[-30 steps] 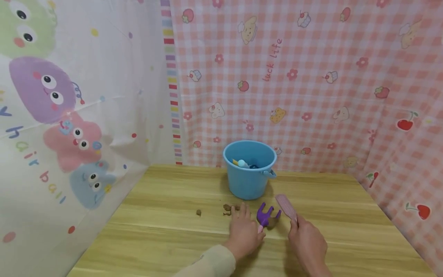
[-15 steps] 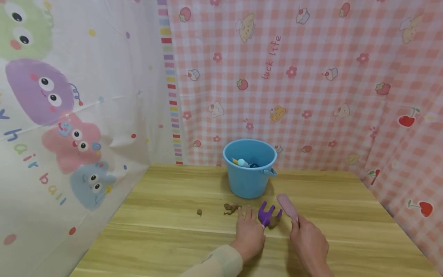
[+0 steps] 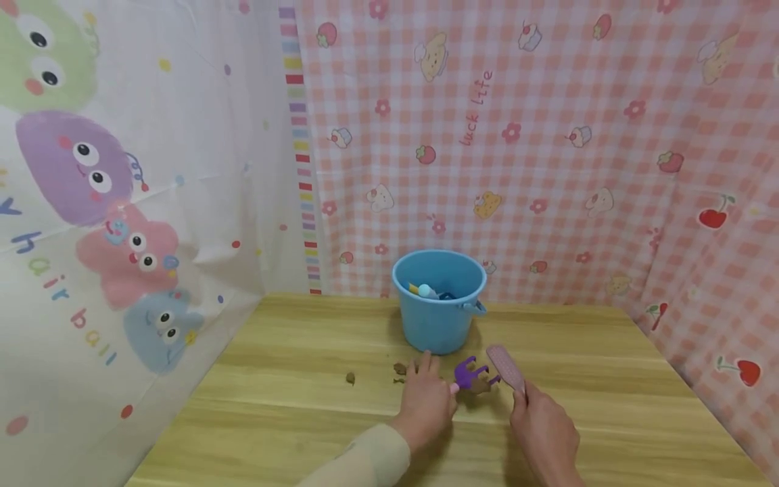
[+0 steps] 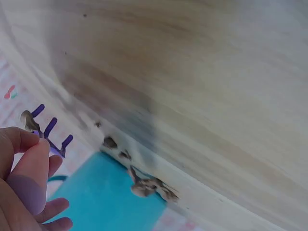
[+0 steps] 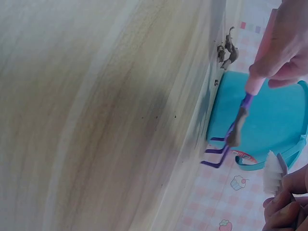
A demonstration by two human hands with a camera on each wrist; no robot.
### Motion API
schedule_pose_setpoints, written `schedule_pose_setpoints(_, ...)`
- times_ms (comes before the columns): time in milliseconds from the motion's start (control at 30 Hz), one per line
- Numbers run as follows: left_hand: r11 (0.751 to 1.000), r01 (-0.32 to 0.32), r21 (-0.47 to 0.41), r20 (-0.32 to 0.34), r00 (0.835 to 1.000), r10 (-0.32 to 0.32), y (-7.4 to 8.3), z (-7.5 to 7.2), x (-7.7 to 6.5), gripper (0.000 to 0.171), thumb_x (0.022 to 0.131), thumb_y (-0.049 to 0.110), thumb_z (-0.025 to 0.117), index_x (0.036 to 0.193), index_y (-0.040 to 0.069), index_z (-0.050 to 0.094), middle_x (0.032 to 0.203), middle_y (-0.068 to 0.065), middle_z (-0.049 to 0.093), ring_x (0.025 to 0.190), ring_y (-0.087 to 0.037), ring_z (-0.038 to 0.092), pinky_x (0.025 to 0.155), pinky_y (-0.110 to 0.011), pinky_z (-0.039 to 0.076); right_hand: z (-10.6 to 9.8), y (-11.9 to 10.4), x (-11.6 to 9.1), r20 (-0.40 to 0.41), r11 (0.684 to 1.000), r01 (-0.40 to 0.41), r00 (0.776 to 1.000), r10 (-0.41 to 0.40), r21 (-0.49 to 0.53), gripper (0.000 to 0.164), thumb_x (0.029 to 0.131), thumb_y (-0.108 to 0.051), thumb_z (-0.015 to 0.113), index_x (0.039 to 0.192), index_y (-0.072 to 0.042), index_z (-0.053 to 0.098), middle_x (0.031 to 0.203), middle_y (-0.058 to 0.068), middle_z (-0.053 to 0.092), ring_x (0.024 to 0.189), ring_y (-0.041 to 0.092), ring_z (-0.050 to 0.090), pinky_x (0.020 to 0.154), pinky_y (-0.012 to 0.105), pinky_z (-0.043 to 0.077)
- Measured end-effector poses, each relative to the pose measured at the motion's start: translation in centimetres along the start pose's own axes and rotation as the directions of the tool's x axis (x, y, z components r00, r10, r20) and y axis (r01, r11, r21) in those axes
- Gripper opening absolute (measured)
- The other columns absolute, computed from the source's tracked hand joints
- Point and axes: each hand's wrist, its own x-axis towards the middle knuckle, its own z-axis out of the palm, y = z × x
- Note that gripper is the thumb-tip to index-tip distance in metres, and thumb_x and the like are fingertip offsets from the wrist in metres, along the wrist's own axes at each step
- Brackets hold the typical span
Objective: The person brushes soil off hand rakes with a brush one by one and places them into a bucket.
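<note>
My left hand grips the pink handle of a small purple-tined toy rake, thumb and forefinger pinching it in the left wrist view. Its other fingers are spread loosely. A brown lump of what looks like mud or clay clings to the back of the rake head. On the right, my right hand holds a pink brush by its handle. White bristles face the rake in the right wrist view, a gap apart from it. Brown crumbs lie on the table beyond the left hand.
Behind the hands stands a light-blue bucket with several items inside, its handle folded down at the right. One lone brown crumb lies farther left on the wooden table. Printed cloths hang along the back and sides.
The left hand shifted right, then back left, with the rake. Its tines have turned and now point more to the right, towards the brush. The right hand has barely moved.
</note>
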Motion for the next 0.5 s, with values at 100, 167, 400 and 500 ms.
schedule_pose_setpoints(100, 0.997, 0.015, -0.082, -0.094, 0.995, -0.023, -1.3, 0.1, -0.3, 0.031, 0.088, 0.039, 0.064, 0.077, 0.013, 0.077, 0.114, -0.009, 0.060, 0.114, -0.028, 0.053, 0.089, -0.045, 0.045, 0.1, 0.0, 0.0, -0.017, 1.000, 0.018, 1.000, -0.018, 0.002, 0.035, 0.098, -0.022, 0.054, 0.126, -0.003, 0.063, 0.096, 0.025, 0.068, 0.072, 0.043, 0.064, 0.051, 0.053, 0.045)
schedule_pose_setpoints(167, 0.990, 0.017, -0.142, -0.150, 0.988, -0.039, -2.3, 0.1, -0.7, 0.028, 0.086, 0.037, 0.067, 0.075, 0.013, 0.076, 0.102, -0.007, 0.059, 0.101, -0.025, 0.055, 0.080, -0.041, 0.044, 0.1, 0.0, 0.0, -0.029, 0.999, 0.032, 0.999, -0.032, 0.006, 0.035, 0.097, -0.022, 0.055, 0.125, -0.003, 0.064, 0.094, 0.024, 0.068, 0.069, 0.040, 0.063, 0.050, 0.052, 0.045)
schedule_pose_setpoints(400, 0.959, 0.018, -0.282, -0.241, 0.966, -0.089, -5.1, -0.6, -2.6, 0.023, 0.088, 0.033, 0.069, 0.076, 0.013, 0.074, 0.091, -0.003, 0.065, 0.094, -0.025, 0.059, 0.077, -0.041, 0.045, 0.4, -1.1, -0.2, -0.072, 0.990, 0.135, 0.989, -0.132, 0.037, 0.031, 0.096, -0.020, 0.060, 0.121, -0.004, 0.067, 0.098, 0.021, 0.071, 0.075, 0.041, 0.067, 0.053, 0.054, 0.047)
schedule_pose_setpoints(500, 0.956, 0.009, -0.294, -0.281, 0.955, -0.096, -5.8, -0.7, -3.3, 0.021, 0.086, 0.030, 0.069, 0.073, 0.013, 0.072, 0.092, -0.004, 0.070, 0.096, -0.028, 0.063, 0.081, -0.045, 0.047, 0.7, -1.7, -0.4, -0.084, 0.979, 0.201, 0.977, -0.198, 0.039, 0.031, 0.095, -0.019, 0.063, 0.121, -0.002, 0.068, 0.097, 0.020, 0.072, 0.077, 0.040, 0.068, 0.053, 0.053, 0.049)
